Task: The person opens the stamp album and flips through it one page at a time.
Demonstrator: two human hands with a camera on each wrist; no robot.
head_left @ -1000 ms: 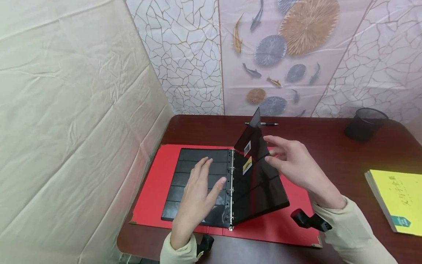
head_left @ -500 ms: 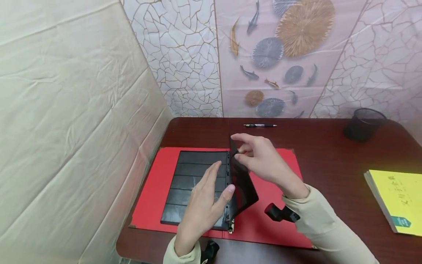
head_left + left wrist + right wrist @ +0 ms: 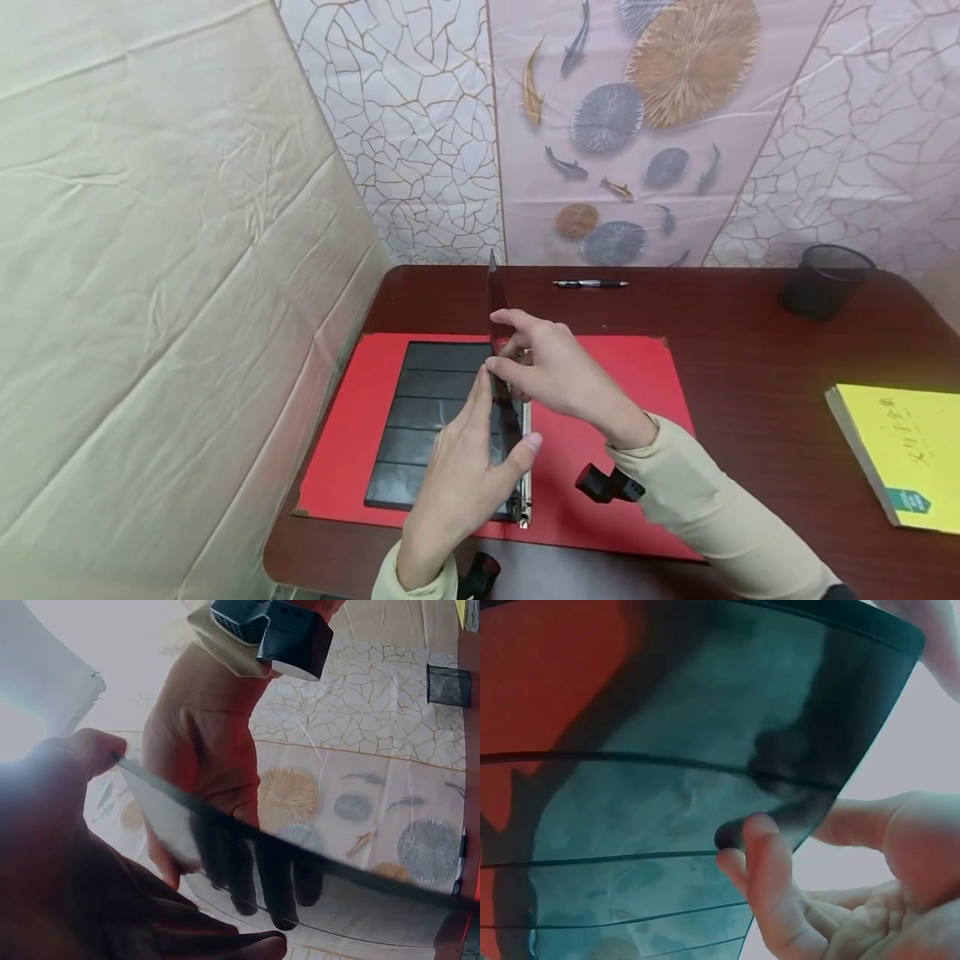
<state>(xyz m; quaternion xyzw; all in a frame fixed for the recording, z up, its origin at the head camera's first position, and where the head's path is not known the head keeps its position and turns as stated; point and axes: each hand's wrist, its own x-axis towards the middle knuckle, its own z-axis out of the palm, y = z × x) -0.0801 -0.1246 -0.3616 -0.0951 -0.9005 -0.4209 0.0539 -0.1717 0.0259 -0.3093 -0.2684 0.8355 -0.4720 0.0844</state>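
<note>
A red ring-binder album [image 3: 607, 433] lies spread on the table, black strip-pocket pages [image 3: 431, 383] flat on its left side and bare red cover on its right. One dark, see-through pocket page [image 3: 652, 802] stands nearly upright above the metal rings [image 3: 524, 508], edge-on in the head view. My right hand [image 3: 562, 367] pinches this page's free edge between thumb and fingers. On the other side is my left hand [image 3: 461, 471], fingers straight and thumb spread, over the flat pages. In the left wrist view its thumb is right at the raised page's corner.
A pen [image 3: 591, 284] lies behind the album near the table's back edge. At the back right stands a black mesh pen holder [image 3: 825, 283]. A yellow book [image 3: 903, 454] lies at the right. A cloth-covered wall [image 3: 195, 317] borders the table's left side.
My right hand has swung the pocket page from the right up and leftward past the rings. My left hand has shifted slightly right and stays straight-fingered. Two small stamp-like pieces on the page no longer show.
</note>
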